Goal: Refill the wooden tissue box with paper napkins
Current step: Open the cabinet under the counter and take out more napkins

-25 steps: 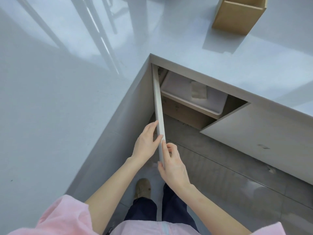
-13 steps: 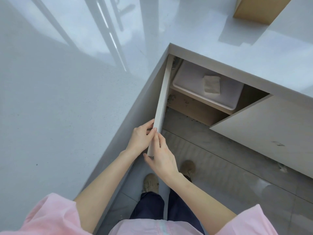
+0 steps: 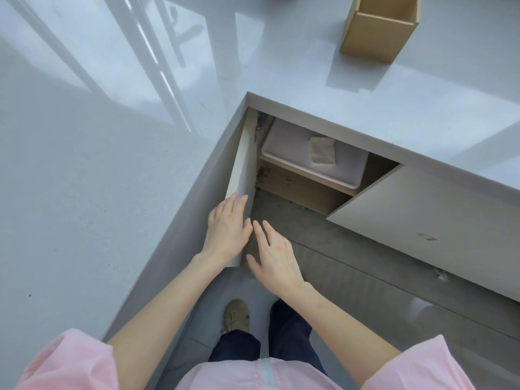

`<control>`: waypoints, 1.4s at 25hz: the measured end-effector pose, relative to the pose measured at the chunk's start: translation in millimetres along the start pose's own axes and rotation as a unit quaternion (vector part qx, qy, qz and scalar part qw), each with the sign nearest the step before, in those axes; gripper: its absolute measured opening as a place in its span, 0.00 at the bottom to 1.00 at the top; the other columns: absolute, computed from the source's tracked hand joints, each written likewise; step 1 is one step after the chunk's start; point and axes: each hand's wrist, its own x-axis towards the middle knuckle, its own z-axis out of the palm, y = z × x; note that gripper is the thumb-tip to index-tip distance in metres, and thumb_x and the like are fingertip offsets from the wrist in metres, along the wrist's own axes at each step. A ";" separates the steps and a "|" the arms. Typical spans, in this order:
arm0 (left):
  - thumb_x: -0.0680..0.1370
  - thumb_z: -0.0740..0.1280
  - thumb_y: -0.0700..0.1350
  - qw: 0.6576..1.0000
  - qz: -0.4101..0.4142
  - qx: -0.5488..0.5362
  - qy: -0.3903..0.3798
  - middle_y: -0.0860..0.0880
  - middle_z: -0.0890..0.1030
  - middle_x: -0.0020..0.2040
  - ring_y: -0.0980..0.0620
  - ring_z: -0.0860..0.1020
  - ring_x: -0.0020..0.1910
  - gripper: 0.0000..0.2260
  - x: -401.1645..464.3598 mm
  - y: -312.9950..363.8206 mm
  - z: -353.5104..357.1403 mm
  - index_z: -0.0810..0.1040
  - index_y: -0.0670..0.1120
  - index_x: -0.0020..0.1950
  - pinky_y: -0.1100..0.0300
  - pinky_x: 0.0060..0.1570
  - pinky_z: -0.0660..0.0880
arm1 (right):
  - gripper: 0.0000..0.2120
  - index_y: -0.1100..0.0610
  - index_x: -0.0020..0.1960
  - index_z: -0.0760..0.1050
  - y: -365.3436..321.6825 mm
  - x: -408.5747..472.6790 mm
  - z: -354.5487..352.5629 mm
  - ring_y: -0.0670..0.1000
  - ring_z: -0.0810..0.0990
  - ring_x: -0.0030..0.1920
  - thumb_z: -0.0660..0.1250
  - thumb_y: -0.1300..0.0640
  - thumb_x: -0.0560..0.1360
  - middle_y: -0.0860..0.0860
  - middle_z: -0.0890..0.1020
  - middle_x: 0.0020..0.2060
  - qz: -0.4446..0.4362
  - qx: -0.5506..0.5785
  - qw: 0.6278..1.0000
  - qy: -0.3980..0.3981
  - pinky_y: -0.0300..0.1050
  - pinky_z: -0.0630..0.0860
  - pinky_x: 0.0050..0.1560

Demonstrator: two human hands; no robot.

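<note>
Left hand (image 3: 226, 230): fingers (image 3: 239, 204) flat and extended against the outer face of the open cabinet door (image 3: 242, 175), centre of frame; pressing, not gripping.

Right hand (image 3: 274, 256): fingers (image 3: 263, 230) spread and released, just beside the door's free edge, holding nothing; whether a fingertip touches the edge cannot be told.

Cabinet door: pale, hinged at the inner corner under the table (image 3: 84, 164), swung wide.

Cabinet interior, centre right: white tray (image 3: 284, 142) on a shelf, one small stack of paper napkins (image 3: 321, 151) lying flat in it.

Second door (image 3: 439, 223), right of frame: partly ajar.

Wooden tissue box (image 3: 377, 32): upper right of frame, upright on the glossy grey table, top open, well apart from both hands.

Lower frame: pink sleeves (image 3: 70, 361), dark trousers (image 3: 292, 336), one brown shoe (image 3: 236, 315) on the grey floor (image 3: 365, 291).
</note>
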 end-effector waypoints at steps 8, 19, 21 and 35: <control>0.79 0.54 0.49 0.994 0.037 0.100 -0.031 0.44 0.54 0.76 0.45 0.49 0.75 0.25 40.1 60.5 7.6 0.52 0.46 0.74 0.45 0.72 0.45 | 0.31 0.54 0.74 0.48 75.5 12.2 -60.8 0.53 0.48 0.76 0.57 0.47 0.76 0.54 0.53 0.76 0.055 -0.098 0.993 0.033 0.55 0.43 0.74; 0.78 0.52 0.55 0.988 0.040 0.136 -0.056 0.44 0.51 0.77 0.45 0.47 0.75 0.28 102.6 77.6 51.1 0.48 0.47 0.74 0.45 0.72 0.43 | 0.34 0.51 0.74 0.49 157.1 60.6 -82.4 0.55 0.48 0.76 0.58 0.42 0.74 0.53 0.53 0.76 0.086 -0.151 0.985 0.022 0.58 0.42 0.73; 0.78 0.52 0.55 0.989 0.047 0.134 -0.050 0.44 0.53 0.76 0.45 0.49 0.75 0.28 118.0 72.5 60.5 0.49 0.47 0.74 0.45 0.72 0.44 | 0.33 0.51 0.74 0.50 169.1 74.0 -76.3 0.55 0.49 0.75 0.58 0.42 0.74 0.53 0.55 0.76 0.095 -0.149 0.984 0.032 0.58 0.43 0.74; 0.77 0.55 0.55 0.991 0.075 0.102 -0.041 0.43 0.55 0.76 0.44 0.53 0.74 0.29 226.8 19.7 156.7 0.49 0.47 0.74 0.48 0.72 0.49 | 0.35 0.53 0.75 0.44 270.1 172.2 -7.7 0.53 0.43 0.76 0.56 0.42 0.75 0.52 0.47 0.76 0.124 -0.150 0.980 0.042 0.56 0.40 0.74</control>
